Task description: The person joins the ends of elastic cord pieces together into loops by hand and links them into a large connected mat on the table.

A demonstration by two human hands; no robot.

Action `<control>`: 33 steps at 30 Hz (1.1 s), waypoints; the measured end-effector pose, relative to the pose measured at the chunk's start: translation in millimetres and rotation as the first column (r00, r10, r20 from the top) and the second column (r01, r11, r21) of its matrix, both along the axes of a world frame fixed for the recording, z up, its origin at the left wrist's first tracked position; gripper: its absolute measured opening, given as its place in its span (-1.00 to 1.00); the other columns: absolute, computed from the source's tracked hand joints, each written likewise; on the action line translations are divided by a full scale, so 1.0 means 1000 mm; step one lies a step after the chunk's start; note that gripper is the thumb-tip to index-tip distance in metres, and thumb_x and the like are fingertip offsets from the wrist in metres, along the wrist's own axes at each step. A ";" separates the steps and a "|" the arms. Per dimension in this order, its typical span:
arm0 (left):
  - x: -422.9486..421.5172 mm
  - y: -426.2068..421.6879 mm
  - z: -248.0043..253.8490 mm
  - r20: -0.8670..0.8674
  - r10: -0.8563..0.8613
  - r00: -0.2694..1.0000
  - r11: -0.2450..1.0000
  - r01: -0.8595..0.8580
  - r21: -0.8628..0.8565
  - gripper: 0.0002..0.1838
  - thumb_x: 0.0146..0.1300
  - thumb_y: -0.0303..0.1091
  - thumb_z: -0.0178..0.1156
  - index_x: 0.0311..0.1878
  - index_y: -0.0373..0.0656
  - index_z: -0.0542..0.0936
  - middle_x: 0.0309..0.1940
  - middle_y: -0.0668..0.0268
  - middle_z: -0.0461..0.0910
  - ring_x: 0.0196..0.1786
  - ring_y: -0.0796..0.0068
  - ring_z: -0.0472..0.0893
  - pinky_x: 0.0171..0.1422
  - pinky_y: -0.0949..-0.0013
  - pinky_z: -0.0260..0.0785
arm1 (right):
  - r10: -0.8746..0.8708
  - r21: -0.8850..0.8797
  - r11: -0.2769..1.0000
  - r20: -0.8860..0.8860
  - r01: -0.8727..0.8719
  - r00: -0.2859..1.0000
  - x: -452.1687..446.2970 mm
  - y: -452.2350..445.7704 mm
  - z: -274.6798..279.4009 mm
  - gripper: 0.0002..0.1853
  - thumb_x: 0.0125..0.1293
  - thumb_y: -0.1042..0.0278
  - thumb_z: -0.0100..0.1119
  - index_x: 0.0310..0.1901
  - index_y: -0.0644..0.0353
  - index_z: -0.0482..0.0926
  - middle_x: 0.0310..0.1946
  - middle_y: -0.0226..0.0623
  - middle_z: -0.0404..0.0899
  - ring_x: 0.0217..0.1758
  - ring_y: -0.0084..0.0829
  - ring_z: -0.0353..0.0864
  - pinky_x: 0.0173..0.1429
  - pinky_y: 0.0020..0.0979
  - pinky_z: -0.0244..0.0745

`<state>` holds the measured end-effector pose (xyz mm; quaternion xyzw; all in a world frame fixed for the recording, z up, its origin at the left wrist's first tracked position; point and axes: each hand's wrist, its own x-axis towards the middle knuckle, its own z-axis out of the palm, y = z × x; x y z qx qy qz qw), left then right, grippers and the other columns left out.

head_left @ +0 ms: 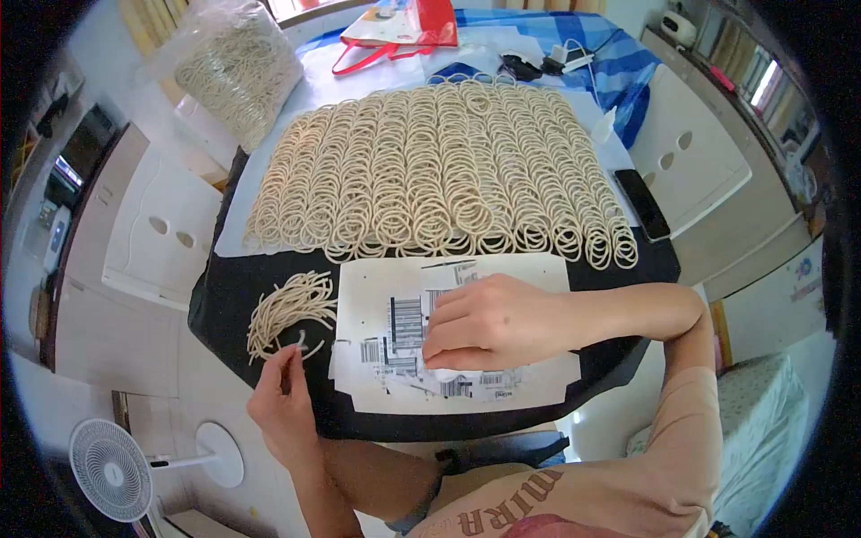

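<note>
Cream, slender and curved, a cord-like strand (314, 350) sits in the pinched grip of the left hand (285, 399), beside a loose heap of similar strands (289, 309) on the black-covered table (215, 300). The right hand (489, 323) covers part of a flat white barcode-labelled board (372, 291); I cannot tell its hold. Beyond, overlapping cream rings (430, 170) form columns.

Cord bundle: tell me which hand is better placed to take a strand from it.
Probably the left hand: it is right at the near edge of the cord bundle, while the right hand is over the white board, farther away.
</note>
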<state>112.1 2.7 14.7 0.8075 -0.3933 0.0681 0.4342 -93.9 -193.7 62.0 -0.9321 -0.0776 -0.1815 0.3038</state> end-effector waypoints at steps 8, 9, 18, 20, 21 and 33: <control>-0.010 0.001 0.011 -0.117 0.026 0.993 0.974 -0.051 -0.220 -0.90 0.16 -0.63 0.27 -0.24 -0.32 0.60 -0.29 0.17 0.69 -0.34 0.57 0.62 -0.25 0.54 0.49 | -0.033 -0.008 0.999 0.006 0.033 0.999 -0.006 0.014 0.007 -0.87 0.21 0.31 0.22 -0.28 0.16 0.58 -0.37 -0.32 0.56 -0.26 -0.23 0.58 -0.25 -0.24 0.51; -0.015 0.002 0.013 -0.113 0.027 0.993 0.963 -0.056 -0.263 -0.89 0.14 -0.64 0.27 -0.24 -0.33 0.60 -0.29 0.16 0.68 -0.33 0.57 0.63 -0.25 0.54 0.50 | -0.029 0.005 1.000 0.025 0.029 0.999 -0.006 0.016 0.006 -0.84 0.21 0.32 0.23 -0.22 0.16 0.58 -0.35 -0.31 0.57 -0.23 -0.22 0.59 -0.21 -0.23 0.52; -0.096 0.019 0.029 -0.297 -0.570 0.766 0.776 0.384 -0.499 -0.76 0.01 -0.77 0.31 -0.24 -0.33 0.60 -0.32 0.13 0.67 -0.30 0.43 0.66 -0.21 0.48 0.55 | 0.100 0.434 0.899 -0.069 -0.060 0.993 -0.001 0.054 0.003 -0.31 0.23 0.44 0.23 0.36 0.10 0.14 -0.20 -0.22 0.56 -0.09 -0.18 0.60 0.07 -0.26 0.50; -0.096 0.013 0.022 -0.363 -0.588 0.723 0.753 0.327 -0.571 -0.77 0.02 -0.77 0.30 -0.24 -0.33 0.60 -0.32 0.12 0.67 -0.29 0.41 0.67 -0.21 0.47 0.55 | 0.176 0.674 0.737 -0.263 0.050 0.949 -0.007 0.053 0.006 -0.52 0.27 0.51 0.20 0.21 0.18 0.34 -0.23 -0.22 0.55 -0.12 -0.28 0.61 0.02 -0.37 0.50; -0.095 0.010 0.017 -0.395 -0.598 0.697 0.741 0.293 -0.605 -0.77 0.02 -0.77 0.30 -0.24 -0.33 0.61 -0.31 0.11 0.67 -0.28 0.40 0.67 -0.21 0.46 0.55 | 0.137 0.619 0.785 -0.204 0.019 0.969 -0.010 0.046 0.003 -0.60 0.27 0.52 0.21 0.14 0.20 0.40 -0.24 -0.23 0.55 -0.12 -0.33 0.60 0.01 -0.39 0.50; -0.099 -0.022 -0.025 -0.532 -0.551 0.643 0.818 0.293 -0.495 -0.86 0.10 -0.71 0.28 -0.24 -0.38 0.62 -0.29 0.11 0.66 -0.25 0.44 0.68 -0.17 0.49 0.58 | -0.015 0.834 0.527 -0.184 0.164 0.983 -0.034 -0.006 -0.022 -0.81 0.09 0.63 0.35 -0.22 0.27 0.72 -0.19 -0.21 0.64 -0.08 -0.49 0.61 -0.06 -0.52 0.51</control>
